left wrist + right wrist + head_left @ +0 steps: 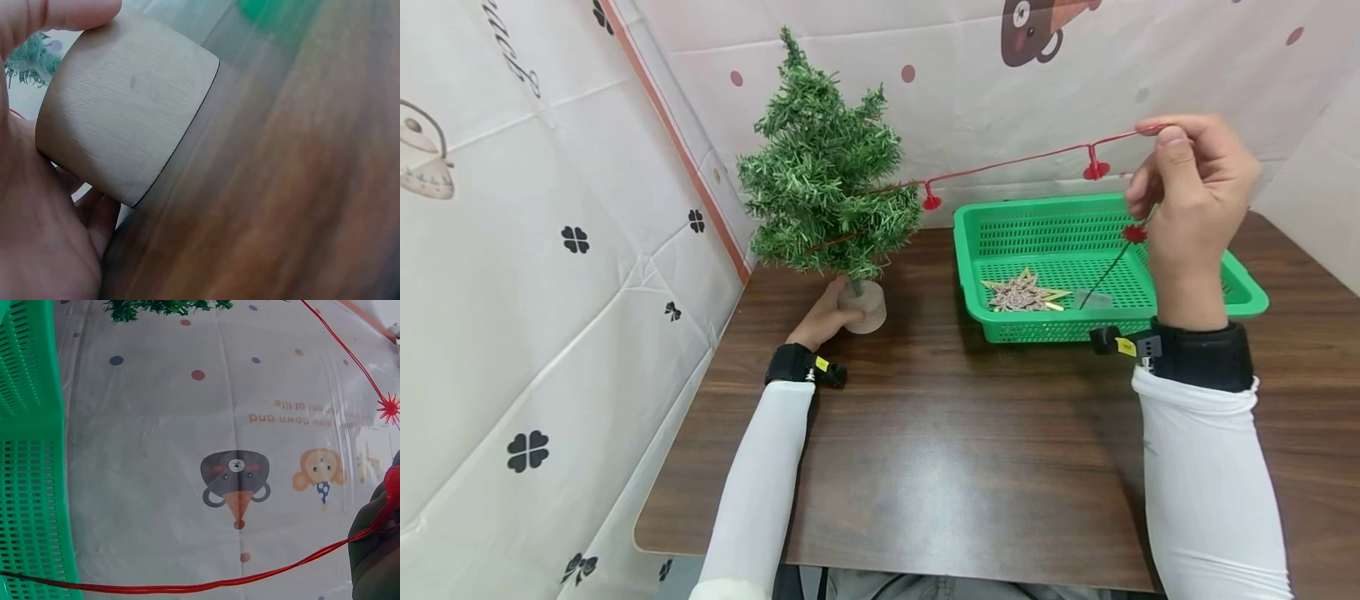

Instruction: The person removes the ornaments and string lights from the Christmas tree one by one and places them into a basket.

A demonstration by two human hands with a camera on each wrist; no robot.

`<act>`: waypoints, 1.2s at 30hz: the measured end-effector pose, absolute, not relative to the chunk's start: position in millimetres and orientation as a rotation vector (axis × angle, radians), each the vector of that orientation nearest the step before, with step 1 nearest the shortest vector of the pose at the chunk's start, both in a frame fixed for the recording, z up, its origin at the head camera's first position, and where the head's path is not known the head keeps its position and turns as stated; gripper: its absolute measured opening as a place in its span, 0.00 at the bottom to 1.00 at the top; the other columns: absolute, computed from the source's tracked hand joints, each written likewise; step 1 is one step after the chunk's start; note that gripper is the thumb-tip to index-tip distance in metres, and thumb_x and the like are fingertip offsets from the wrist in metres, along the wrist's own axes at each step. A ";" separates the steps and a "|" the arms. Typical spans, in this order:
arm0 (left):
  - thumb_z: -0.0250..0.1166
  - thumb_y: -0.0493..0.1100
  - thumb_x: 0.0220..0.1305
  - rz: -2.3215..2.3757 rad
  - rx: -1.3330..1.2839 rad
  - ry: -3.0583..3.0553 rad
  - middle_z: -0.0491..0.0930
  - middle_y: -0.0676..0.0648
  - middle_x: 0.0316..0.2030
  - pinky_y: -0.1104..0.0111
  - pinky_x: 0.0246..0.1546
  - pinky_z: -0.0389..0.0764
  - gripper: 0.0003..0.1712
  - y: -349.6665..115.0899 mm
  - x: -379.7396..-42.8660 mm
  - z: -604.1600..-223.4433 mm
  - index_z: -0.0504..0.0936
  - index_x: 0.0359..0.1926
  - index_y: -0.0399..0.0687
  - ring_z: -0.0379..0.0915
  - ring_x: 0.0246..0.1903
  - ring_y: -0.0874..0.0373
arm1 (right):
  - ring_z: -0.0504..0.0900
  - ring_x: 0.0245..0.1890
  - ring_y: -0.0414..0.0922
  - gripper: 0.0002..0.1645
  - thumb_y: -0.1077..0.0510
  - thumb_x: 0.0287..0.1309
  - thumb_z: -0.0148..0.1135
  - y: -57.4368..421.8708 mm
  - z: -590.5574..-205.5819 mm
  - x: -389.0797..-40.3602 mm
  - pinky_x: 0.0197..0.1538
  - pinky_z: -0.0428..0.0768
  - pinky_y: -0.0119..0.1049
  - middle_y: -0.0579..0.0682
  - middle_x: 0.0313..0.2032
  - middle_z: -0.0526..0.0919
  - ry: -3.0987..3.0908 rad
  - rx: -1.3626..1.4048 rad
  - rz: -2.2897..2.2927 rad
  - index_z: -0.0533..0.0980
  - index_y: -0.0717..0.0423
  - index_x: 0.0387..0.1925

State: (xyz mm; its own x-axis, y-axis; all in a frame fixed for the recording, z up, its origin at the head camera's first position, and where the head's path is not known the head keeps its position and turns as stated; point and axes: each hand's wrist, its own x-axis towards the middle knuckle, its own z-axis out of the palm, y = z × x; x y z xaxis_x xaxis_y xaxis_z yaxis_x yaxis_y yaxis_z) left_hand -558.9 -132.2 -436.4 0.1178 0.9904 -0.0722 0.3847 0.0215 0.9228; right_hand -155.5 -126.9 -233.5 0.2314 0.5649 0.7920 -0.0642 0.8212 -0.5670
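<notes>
A small artificial Christmas tree (820,158) stands at the back left on a round wooden base (863,307). My left hand (823,319) grips that base (128,103) from the left, thumb and fingers around its side. A red string of lights with spiky flower-shaped covers (1096,169) runs from the tree's branches to the right. Raised above the basket, my right hand (1198,187) pinches the string between thumb and index finger, and the string is stretched nearly straight. From this hand, another length of the string (181,589) trails down into the basket.
A green plastic basket (1030,208) stands on the wooden table (955,450) at the back right. Glittery stars (1021,293) lie in its left part, beside a small clear piece (1095,300). Printed cloth (955,92) covers the walls behind and at left.
</notes>
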 end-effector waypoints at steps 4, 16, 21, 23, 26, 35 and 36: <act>0.65 0.44 0.68 0.841 1.542 1.376 0.40 0.45 0.82 0.50 0.79 0.50 0.54 -131.3 -563.6 -436.0 0.39 0.83 0.50 0.38 0.81 0.48 | 0.71 0.13 0.40 0.14 0.63 0.70 0.60 -148.4 -231.1 -160.6 0.21 0.71 0.25 0.48 0.15 0.78 -1.256 -0.509 0.406 0.83 0.74 0.40; 0.73 0.49 0.64 0.901 1.559 1.384 0.64 0.43 0.72 0.48 0.71 0.65 0.42 -124.5 -564.8 -440.6 0.61 0.72 0.56 0.60 0.73 0.45 | 0.70 0.12 0.40 0.13 0.64 0.69 0.60 -160.7 -229.0 -165.1 0.19 0.70 0.25 0.49 0.14 0.78 -1.213 -0.493 0.397 0.83 0.75 0.39; 0.74 0.49 0.62 0.916 1.492 1.356 0.61 0.41 0.73 0.46 0.72 0.64 0.44 -133.1 -561.2 -426.0 0.60 0.73 0.54 0.57 0.74 0.43 | 0.69 0.11 0.40 0.13 0.64 0.69 0.60 -161.5 -228.0 -166.4 0.19 0.69 0.25 0.49 0.13 0.77 -1.199 -0.486 0.394 0.83 0.75 0.38; 0.74 0.48 0.62 0.919 1.471 1.341 0.60 0.39 0.73 0.46 0.72 0.64 0.44 -137.3 -559.6 -418.8 0.59 0.73 0.52 0.57 0.74 0.41 | 0.69 0.11 0.40 0.14 0.64 0.69 0.61 -161.4 -227.2 -166.9 0.19 0.69 0.25 0.49 0.13 0.77 -1.190 -0.481 0.394 0.83 0.76 0.38; 0.74 0.47 0.63 0.923 1.450 1.331 0.60 0.37 0.73 0.46 0.72 0.64 0.45 -140.4 -558.2 -413.8 0.58 0.73 0.50 0.57 0.74 0.41 | 0.69 0.11 0.40 0.14 0.64 0.69 0.60 -161.7 -226.2 -167.4 0.19 0.69 0.25 0.49 0.13 0.76 -1.174 -0.480 0.393 0.83 0.76 0.38; 0.75 0.54 0.61 0.949 1.463 1.385 0.59 0.40 0.74 0.49 0.71 0.66 0.51 -126.1 -559.5 -437.3 0.54 0.76 0.55 0.58 0.74 0.43 | 0.68 0.11 0.40 0.13 0.64 0.70 0.59 -168.0 -222.2 -170.5 0.19 0.69 0.25 0.50 0.12 0.75 -1.145 -0.487 0.389 0.83 0.74 0.38; 0.75 0.55 0.61 0.951 1.470 1.394 0.59 0.40 0.74 0.49 0.71 0.67 0.52 -124.7 -560.1 -439.6 0.53 0.77 0.55 0.58 0.74 0.43 | 0.68 0.11 0.40 0.13 0.64 0.71 0.58 -168.8 -221.7 -171.0 0.19 0.68 0.25 0.49 0.12 0.75 -1.147 -0.492 0.385 0.83 0.74 0.38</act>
State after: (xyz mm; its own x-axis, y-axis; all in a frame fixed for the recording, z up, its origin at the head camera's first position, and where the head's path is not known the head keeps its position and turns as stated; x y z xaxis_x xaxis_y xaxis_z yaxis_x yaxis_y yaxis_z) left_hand -560.1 -124.7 -439.6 0.0794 0.9961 -0.0375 0.3286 0.0093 0.9444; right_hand -171.0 -168.8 -221.7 0.3669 0.5286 0.7655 -0.0401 0.8311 -0.5547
